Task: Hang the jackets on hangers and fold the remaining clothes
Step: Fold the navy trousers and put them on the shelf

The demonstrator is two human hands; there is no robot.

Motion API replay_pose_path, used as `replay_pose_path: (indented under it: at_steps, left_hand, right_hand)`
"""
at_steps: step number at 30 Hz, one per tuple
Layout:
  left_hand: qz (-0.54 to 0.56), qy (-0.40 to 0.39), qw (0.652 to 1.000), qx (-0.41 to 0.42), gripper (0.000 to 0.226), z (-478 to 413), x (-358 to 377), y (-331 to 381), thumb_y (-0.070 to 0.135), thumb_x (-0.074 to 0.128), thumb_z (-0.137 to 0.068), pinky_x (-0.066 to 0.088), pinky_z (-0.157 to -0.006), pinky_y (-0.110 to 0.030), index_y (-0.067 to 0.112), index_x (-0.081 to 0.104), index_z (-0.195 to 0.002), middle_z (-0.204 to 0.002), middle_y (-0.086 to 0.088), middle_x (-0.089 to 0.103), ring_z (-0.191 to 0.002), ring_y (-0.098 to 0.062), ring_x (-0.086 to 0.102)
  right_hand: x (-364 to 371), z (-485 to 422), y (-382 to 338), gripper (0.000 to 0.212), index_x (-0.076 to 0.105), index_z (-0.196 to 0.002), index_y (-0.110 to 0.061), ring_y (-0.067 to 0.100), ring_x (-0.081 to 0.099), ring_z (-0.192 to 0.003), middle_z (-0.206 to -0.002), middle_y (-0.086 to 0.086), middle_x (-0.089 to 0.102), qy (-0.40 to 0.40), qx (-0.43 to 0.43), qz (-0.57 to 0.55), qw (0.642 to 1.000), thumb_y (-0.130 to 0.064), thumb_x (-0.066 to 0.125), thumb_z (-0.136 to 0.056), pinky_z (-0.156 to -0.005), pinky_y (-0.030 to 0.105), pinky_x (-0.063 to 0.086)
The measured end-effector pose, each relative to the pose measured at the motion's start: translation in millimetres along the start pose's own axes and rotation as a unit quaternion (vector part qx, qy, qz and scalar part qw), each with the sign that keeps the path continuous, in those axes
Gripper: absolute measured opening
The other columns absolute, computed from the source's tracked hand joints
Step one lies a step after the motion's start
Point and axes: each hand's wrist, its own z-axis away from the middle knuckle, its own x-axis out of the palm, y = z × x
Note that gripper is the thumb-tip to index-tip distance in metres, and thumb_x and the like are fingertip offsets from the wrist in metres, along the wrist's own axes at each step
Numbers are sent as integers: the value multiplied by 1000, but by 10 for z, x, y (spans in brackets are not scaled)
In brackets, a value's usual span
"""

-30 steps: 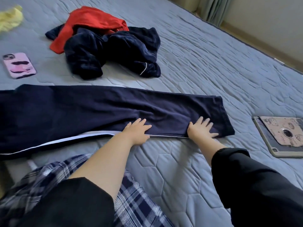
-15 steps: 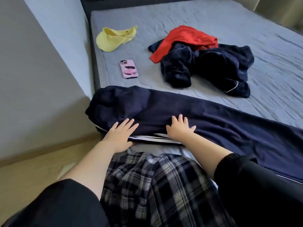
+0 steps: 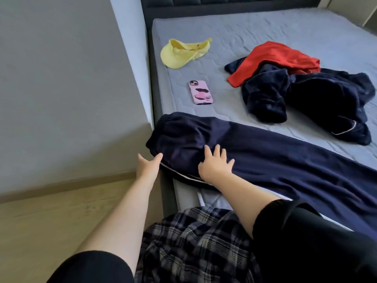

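Smoothing the trousers (image 3: 285, 160) laid flat along the near edge of the bed (image 3: 265, 33), we've got the right hand (image 3: 216, 164) pressing down with fingers spread and the left hand (image 3: 148, 165) open at the waistband (image 3: 163, 127) (nothing gripped), so next up is probably pinching that end to fold.

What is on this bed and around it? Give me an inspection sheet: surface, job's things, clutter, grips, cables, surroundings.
Surface: grey quilted mattress.
Job's things: navy trousers spread flat along the near edge, waistband at the left corner; dark navy garment heaped unfolded behind them, red garment lying partly on it.
Clutter: yellow visor towards the headboard; pink phone lying back up between visor and trousers.
Grips: left grip open, a fingertip touching the waistband's edge; right grip open, pressed flat on the trousers.
Cables: nothing seen.
Surroundings: dark headboard, grey wall on the left, wooden floor.
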Motion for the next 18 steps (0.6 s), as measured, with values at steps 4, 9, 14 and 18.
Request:
replay_pose_path:
  at_steps: [4,9,14,18]
  left_hand:
    - [181,-148,962,-141,52,39,46,125,53,63,-85,53,-67,-33,18,55,-122,-113,-3,66,-96,-24,65]
    - [308,-153,929,-136,38,0,74,231,33,65,-88,51,-94,-42,13,58,-121,-116,-10,66,-105,-28,63]
    - [305,-62,945,-103,27,-12,34,363,19,61,-87,48,-98,-46,6,61,-111,-116,-15,65,-108,-33,62]
    - [357,-10,930,-81,16,77,69,392,15,60,-89,52,-91,-44,7,61,-103,-104,-13,66,-99,-32,64]
  right_hand:
    - [52,-81,-44,66,2,-152,-26,26,-1,-147,-161,8,-3,172,-133,8,976,-35,36,-96,-115,52,8]
    - [168,-97,2,66,-3,-151,-37,23,-8,-147,-161,3,-9,-41,-149,58,986,-49,34,-97,-115,53,2]
    - [-120,-48,103,61,34,-146,-25,25,22,-143,-154,8,25,27,-183,-72,980,-30,58,-89,-116,45,20]
    - [-331,43,320,47,57,-111,-20,22,45,-109,-107,0,45,24,-140,-45,989,-41,76,-73,-97,38,42]
